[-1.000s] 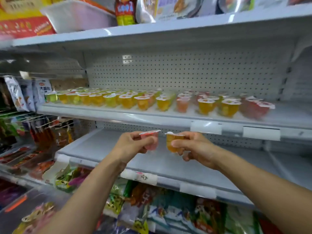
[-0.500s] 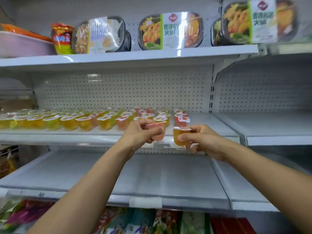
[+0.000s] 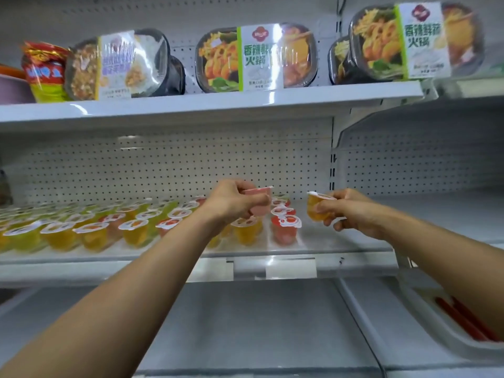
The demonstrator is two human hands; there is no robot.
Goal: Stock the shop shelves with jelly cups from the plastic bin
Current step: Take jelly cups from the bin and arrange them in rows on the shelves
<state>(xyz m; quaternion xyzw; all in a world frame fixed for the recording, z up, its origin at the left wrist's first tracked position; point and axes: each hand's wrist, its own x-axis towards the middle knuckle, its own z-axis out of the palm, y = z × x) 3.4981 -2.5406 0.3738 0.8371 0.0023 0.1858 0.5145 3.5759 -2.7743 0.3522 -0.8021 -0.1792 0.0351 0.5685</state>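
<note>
My left hand (image 3: pixel 234 203) grips a pink jelly cup (image 3: pixel 259 197) above the right end of the rows of jelly cups (image 3: pixel 131 227) on the middle shelf (image 3: pixel 341 241). My right hand (image 3: pixel 346 211) pinches an orange jelly cup (image 3: pixel 316 207) over the bare strip of shelf just right of a red cup (image 3: pixel 285 229). Both held cups are upright and in the air. The rows hold several yellow, orange and red cups with white foil lids.
Boxed hotpot meals (image 3: pixel 256 58) and a snack cup (image 3: pixel 45 72) stand on the top shelf (image 3: pixel 191 102). A white plastic bin (image 3: pixel 441 331) with red items sits at the lower right. The lower shelf (image 3: pixel 245 323) and the right bay (image 3: pixel 436 208) carry no goods.
Both hands have risen from the lower shelf level up over the middle shelf and moved apart. The view has swung right and up along the shelf.
</note>
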